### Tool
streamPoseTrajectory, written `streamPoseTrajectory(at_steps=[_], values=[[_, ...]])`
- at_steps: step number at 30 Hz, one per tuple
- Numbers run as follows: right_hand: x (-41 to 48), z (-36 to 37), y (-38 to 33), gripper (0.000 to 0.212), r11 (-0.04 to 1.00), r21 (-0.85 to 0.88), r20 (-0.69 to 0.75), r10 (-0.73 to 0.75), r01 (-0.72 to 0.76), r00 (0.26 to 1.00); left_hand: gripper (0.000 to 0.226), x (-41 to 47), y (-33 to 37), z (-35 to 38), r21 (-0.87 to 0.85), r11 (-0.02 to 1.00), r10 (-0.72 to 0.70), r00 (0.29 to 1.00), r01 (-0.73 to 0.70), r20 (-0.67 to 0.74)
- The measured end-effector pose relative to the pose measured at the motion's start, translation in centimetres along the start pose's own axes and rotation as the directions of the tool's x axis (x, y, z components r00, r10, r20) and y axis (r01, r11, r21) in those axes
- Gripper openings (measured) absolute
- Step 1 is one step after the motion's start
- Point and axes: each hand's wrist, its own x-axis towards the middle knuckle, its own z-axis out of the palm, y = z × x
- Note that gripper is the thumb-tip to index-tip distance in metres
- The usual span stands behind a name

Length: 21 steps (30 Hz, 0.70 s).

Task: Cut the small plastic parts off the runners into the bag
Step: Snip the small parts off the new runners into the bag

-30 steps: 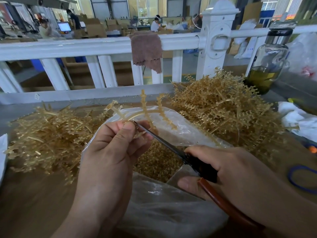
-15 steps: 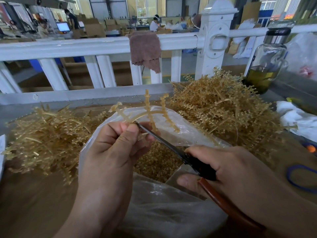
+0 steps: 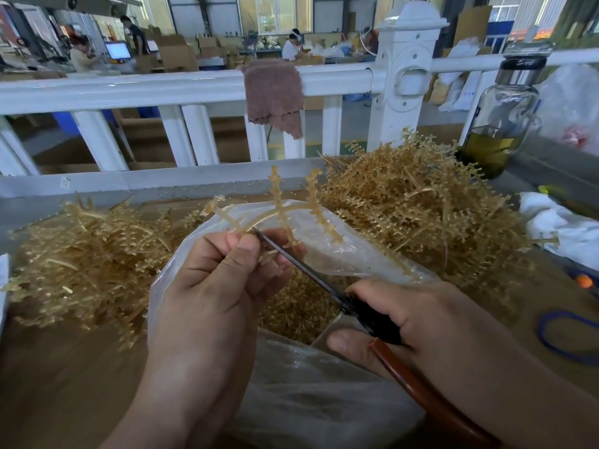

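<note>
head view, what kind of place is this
Most likely a factory floor or packing workshop: heaps of moulded plastic runners lie on the bench, cardboard boxes are stacked beyond the white railing, and other workers are at stations in a large hall.

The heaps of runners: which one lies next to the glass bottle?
The right heap, the taller one, reaching up to the glass bottle. The left heap lies low, far from it, across the bag.

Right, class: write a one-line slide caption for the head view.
Left hand holds a runner over the bag; right hand sets scissors to it.
</note>
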Motion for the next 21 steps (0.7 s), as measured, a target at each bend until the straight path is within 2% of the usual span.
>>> streamPoseTrajectory(at_steps=[4,8,14,21], values=[[0.0,-0.1,-0.1,0.054,1.000,-0.003,-0.012,0.014,-0.014,1.000,0.019,0.0,0.0,0.1,0.018,1.000,-0.004,1.000,0.004,0.001],[0.1,0.1,0.2,0.048,1.000,0.016,-0.013,-0.013,0.014,1.000,0.015,0.2,-0.1,0.0,0.009,1.000,-0.013,1.000,0.014,-0.011],[0.5,0.4,1.0,0.056,0.992,0.111,0.010,-0.054,0.052,0.998,0.006,0.6,-0.3,-0.6,0.002,1.000,-0.027,0.999,0.027,-0.027],[0.3,0.0,0.8,0.068,0.977,0.210,0.010,-0.031,0.028,0.999,0.019,0.8,-0.8,-1.2,0.072,0.997,-0.006,1.000,0.004,0.022]])
